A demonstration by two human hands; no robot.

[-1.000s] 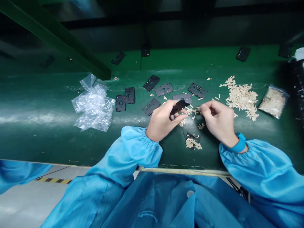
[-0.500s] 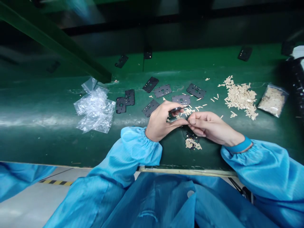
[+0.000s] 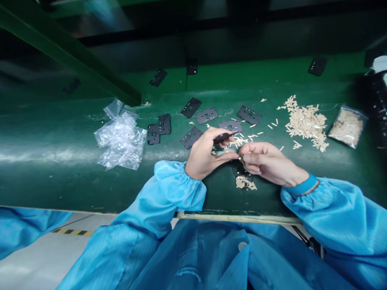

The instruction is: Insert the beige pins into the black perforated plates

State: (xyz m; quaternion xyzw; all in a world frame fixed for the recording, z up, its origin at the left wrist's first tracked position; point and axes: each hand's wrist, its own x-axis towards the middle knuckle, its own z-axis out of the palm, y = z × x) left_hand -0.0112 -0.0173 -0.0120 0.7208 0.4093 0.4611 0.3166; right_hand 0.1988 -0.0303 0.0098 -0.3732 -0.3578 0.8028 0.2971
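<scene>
- Green workbench point(image 3: 60, 185) fills the view beneath a green beam point(image 3: 69, 48), and blue sleeves point(image 3: 178, 189) reach over its near edge.
- Black plates with cut-out holes point(image 3: 208, 115) lie scattered across the far side, left of them a crumpled heap of clear plastic bags point(image 3: 121, 139).
- To the right, a loose pile of pale strips point(image 3: 305, 123) lies beside a filled bag point(image 3: 347, 127).
- Just below the hands sits a small heap of strips point(image 3: 244, 183).
- Left hand point(image 3: 205, 155) grasps a black piece point(image 3: 223, 137) firmly in its fingers, raised off the bench and tilted, leaving the thumb free.
- Right hand point(image 3: 266, 159) is closed to a tight pinch, just beside the left thumb; its fingertips point(image 3: 243, 158) may hold a strip, too small to tell.
- Working with fingertips alone keeps the held piece steady and in sight.
</scene>
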